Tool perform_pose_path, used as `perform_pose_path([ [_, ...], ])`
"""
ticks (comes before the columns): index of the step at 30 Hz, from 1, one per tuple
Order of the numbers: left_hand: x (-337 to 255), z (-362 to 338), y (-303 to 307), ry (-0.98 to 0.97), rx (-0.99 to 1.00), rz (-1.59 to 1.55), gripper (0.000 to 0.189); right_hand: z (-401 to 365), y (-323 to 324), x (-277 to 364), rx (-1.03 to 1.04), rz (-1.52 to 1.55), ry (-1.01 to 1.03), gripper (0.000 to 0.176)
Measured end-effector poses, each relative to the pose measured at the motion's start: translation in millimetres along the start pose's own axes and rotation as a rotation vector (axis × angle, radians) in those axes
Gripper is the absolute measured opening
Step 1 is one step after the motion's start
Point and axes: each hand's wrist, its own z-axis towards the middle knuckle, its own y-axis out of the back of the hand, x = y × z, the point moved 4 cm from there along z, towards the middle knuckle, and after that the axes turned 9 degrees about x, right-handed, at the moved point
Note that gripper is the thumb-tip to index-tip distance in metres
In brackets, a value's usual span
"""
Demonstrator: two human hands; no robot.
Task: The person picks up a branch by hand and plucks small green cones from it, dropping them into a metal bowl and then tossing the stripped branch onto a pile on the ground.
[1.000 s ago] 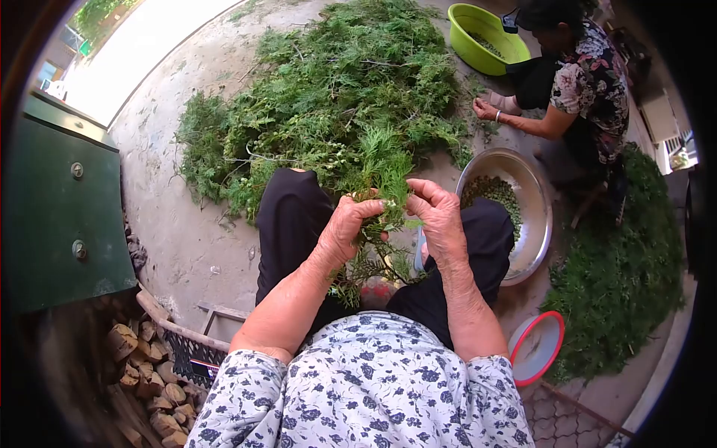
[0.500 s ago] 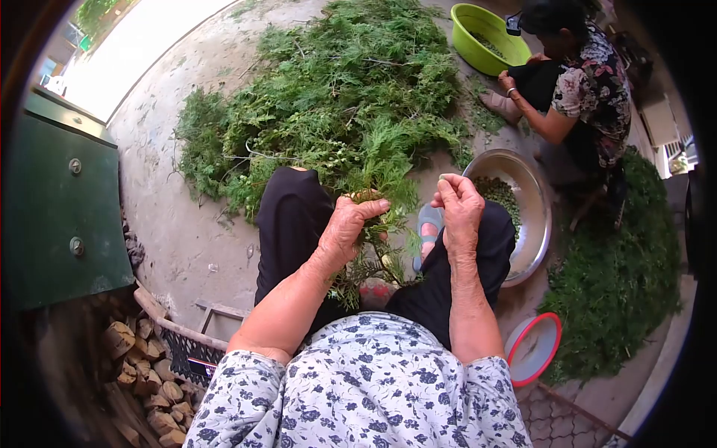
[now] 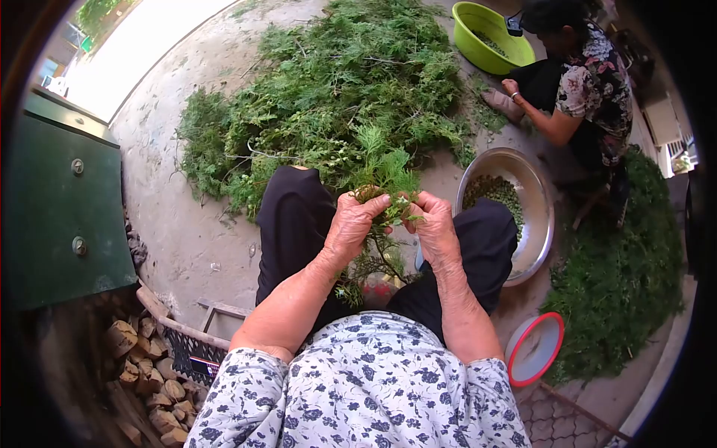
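Note:
Between my knees, my left hand (image 3: 354, 224) is closed round a leafy green sprig (image 3: 388, 170), whose stems hang down toward my lap. My right hand (image 3: 435, 228) pinches at the sprig's right side, its fingertips close to those of my left hand; what exactly lies between them is too small to tell. Beside my right knee, a metal basin (image 3: 536, 201) holds small green pieces. Beyond my knees a large pile of green branches (image 3: 336, 89) covers the ground.
A co-worker (image 3: 579, 89) sits at the upper right by a green tub (image 3: 467, 45). More greenery (image 3: 620, 276) lies at the right, near a red-rimmed bowl (image 3: 523, 377). At the left are a green cabinet (image 3: 67, 201) and chopped firewood (image 3: 160, 392).
My right hand has come down and left, from above the basin's near side to the sprig. My left hand keeps its hold. The co-worker's hands have shifted slightly.

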Motion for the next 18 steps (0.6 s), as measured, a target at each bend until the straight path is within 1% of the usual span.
perform_pose_path([
  [2, 2, 0, 0, -0.003, -0.02, 0.039, 0.014, 1, 6, -7, -0.06, -0.189, -0.056, 0.011],
  [4, 4, 0, 1, -0.007, -0.039, 0.078, 0.014, 3, 11, -16, -0.063, -0.198, -0.073, 0.01],
  [6, 7, 2, 3, -0.101, 0.009, 0.17, 0.014, 3, 10, -15, -0.064, -0.206, -0.09, 0.009],
  [8, 10, 5, 4, -0.113, 0.022, 0.208, 0.014, -1, 3, 2, -0.072, -0.66, 0.092, 0.009],
  [9, 10, 5, 4, -0.125, 0.033, 0.244, 0.013, -2, 3, 4, -0.072, -0.66, 0.092, 0.009],
  [10, 9, 4, 3, -0.125, 0.033, 0.244, 0.013, -2, 5, 4, -0.05, -0.565, 0.075, 0.006],
  [11, 5, 0, -2, -0.016, 0.024, 0.154, 0.013, -2, 7, 4, -0.027, -0.47, 0.059, 0.005],
  [12, 4, -2, -5, 0.092, 0.013, 0.064, 0.014, -1, 12, 3, -0.027, -0.47, 0.059, 0.005],
  [14, 1, -2, -5, 0.071, -0.007, 0.064, 0.013, 0, 23, -7, -0.016, 0.119, -0.023, 0.012],
  [15, 0, -2, -5, 0.052, -0.025, 0.064, 0.012, -1, 26, -6, -0.016, 0.118, -0.022, 0.012],
  [17, -2, -2, -3, 0.068, -0.039, 0.077, 0.011, -4, 29, 1, -0.057, 0.512, 0.061, 0.019],
  [18, -3, -3, -1, 0.085, -0.053, 0.092, 0.011, -6, 28, 9, -0.112, 0.512, 0.074, 0.015],
])
